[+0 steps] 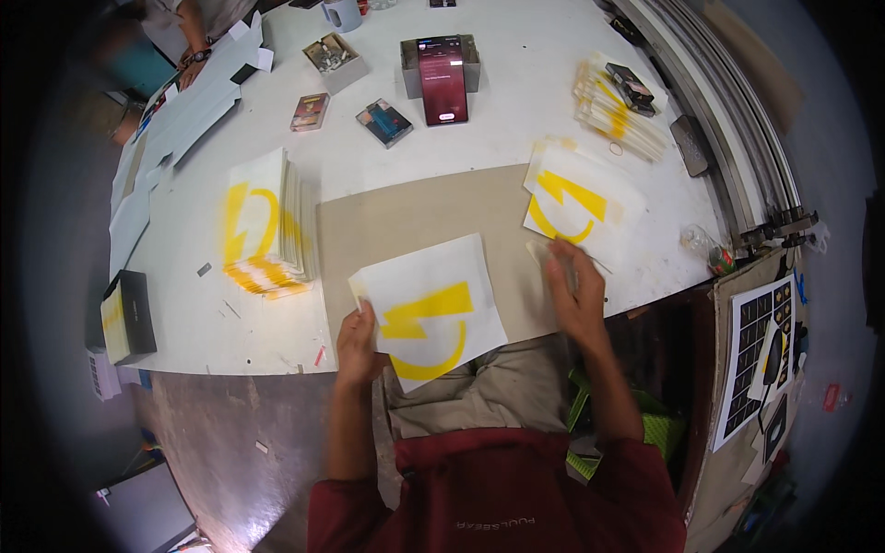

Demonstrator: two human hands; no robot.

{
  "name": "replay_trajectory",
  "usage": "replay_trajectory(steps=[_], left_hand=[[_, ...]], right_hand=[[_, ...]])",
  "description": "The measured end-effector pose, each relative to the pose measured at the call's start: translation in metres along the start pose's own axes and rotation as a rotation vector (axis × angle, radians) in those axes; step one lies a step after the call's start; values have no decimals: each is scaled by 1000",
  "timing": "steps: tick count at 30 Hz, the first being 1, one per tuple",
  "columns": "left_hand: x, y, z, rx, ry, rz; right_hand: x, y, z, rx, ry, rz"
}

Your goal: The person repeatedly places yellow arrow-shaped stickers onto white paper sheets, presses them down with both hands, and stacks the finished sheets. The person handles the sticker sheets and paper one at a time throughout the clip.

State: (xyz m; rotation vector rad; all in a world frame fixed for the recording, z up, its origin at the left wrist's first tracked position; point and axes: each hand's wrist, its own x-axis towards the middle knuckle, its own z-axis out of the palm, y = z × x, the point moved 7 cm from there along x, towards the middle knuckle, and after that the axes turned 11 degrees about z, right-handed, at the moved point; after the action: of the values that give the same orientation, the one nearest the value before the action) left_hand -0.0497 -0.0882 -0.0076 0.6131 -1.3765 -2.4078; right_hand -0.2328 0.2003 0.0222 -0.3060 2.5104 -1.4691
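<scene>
White tabletop [212,332], smooth, lightly marked; flat beige board [406,203] on it. Head view: left hand [358,341] pinches thin white sheet [429,313] over board's near edge, bold yellow angular shape and arc printed on it. Right hand [576,290], blurred, loosely curled at board's right side; cannot tell if gripping anything. Similar sheets: loose pile [572,207] at board's right edge, thick stack [267,221] left of board. Beyond board, phone [442,88] showing small lettering.
</scene>
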Motion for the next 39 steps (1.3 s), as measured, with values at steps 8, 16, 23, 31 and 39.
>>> replay_trajectory(steps=[8, 16, 23, 31, 39], left_hand=[[2, 0, 25, -134, -51, 72], [11, 0, 8, 168, -34, 156], [15, 8, 37, 169, -24, 112], [11, 13, 46, 349, -271, 163], [13, 12, 46, 276, -307, 100]], right_hand=[[-33, -16, 63, 647, -194, 273], [-42, -24, 19, 697, 13, 100], [-23, -26, -3, 455, -86, 12], [-19, -17, 25, 671, -598, 345], [-17, 21, 59, 1165, -877, 374]])
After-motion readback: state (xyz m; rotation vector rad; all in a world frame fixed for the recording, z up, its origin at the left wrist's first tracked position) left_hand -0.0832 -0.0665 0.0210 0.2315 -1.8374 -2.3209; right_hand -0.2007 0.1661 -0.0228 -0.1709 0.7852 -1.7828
